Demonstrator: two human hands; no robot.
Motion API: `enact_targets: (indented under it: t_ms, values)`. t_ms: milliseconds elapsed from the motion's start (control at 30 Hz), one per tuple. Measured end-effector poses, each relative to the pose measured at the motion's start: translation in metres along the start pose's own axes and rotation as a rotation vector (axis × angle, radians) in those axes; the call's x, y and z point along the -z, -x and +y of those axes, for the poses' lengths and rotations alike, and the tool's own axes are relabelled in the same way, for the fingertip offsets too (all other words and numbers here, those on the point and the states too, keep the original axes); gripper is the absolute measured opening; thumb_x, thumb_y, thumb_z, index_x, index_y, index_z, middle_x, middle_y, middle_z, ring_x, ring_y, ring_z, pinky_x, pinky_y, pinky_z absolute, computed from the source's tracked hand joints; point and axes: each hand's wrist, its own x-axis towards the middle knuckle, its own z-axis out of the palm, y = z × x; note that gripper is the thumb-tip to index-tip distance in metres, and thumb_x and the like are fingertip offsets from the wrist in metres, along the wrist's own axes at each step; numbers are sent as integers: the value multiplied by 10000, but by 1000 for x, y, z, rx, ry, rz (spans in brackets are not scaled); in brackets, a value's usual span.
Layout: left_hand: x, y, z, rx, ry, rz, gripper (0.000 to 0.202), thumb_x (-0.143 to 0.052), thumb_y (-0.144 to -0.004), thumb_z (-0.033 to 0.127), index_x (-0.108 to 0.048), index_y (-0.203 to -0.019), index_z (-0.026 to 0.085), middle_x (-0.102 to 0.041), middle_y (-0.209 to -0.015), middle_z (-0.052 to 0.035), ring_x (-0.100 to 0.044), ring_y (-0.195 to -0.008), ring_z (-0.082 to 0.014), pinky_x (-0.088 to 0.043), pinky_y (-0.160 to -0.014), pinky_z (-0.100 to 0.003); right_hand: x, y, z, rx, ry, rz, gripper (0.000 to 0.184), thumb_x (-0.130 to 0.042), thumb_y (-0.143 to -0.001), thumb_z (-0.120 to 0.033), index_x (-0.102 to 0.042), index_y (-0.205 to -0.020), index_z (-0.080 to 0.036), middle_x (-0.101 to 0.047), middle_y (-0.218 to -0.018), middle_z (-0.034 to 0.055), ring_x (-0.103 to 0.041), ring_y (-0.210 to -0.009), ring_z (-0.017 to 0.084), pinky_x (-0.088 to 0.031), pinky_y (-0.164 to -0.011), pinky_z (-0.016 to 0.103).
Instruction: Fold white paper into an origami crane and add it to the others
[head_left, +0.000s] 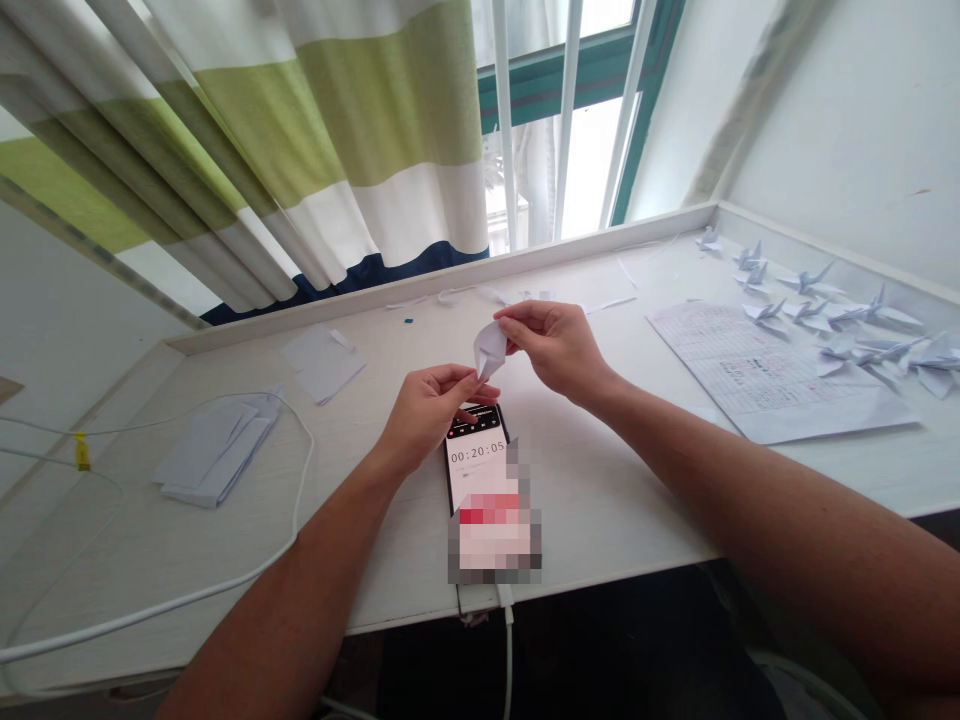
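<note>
A small piece of folded white paper (491, 350) is held up between my two hands, above the top end of a phone (478, 470). My left hand (435, 405) pinches its lower point between thumb and fingers. At the upper right edge, my right hand (551, 345) grips the paper with thumb and forefinger. The phone lies face up on the white desk and reads 00:20:05; part of its screen is blurred out. Several folded paper cranes (806, 280) stand at the far right.
Under some cranes lies a written sheet (750, 365). Left of my hands are square paper pieces (324, 360) and a paper stack (217, 450). A white cable (304, 480) loops across the left side. Paper strips lie near the back ledge, below a curtain (360, 130).
</note>
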Motion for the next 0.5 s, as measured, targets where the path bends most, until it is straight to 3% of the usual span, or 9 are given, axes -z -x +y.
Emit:
enact_targets:
  t_ms: [167,300,500]
  values:
    - [2,-2,1,21,114,61,355,-679,-912,453,-753,-991,115,-824,-926,-166,-804,-863,-301,-600,-699,-371,-1,2,-6,3,59,-9,224,-761,-906,-381,-795,-954,-165,-786,-890,75,-706,-764,190,-639,-758,399]
    - [3,-1,2,-16,142,18,302,-720,-863,362,-770,-1014,105,-828,-926,-155,-800,-898,-293,-594,-811,-392,-2,3,-6,11,50,6,172,-750,-904,-321,-786,-950,-160,-788,-886,68,-711,-761,184,-635,-764,390]
    - [1,-1,0,-61,31,23,401,-860,-818,504,-809,-1003,151,-832,-929,-134,-787,-850,-253,-579,-802,-373,-4,4,-7,22,-1,-5,208,-770,-892,-326,-749,-1014,-160,-784,-861,56,-716,-768,187,-613,-791,395]
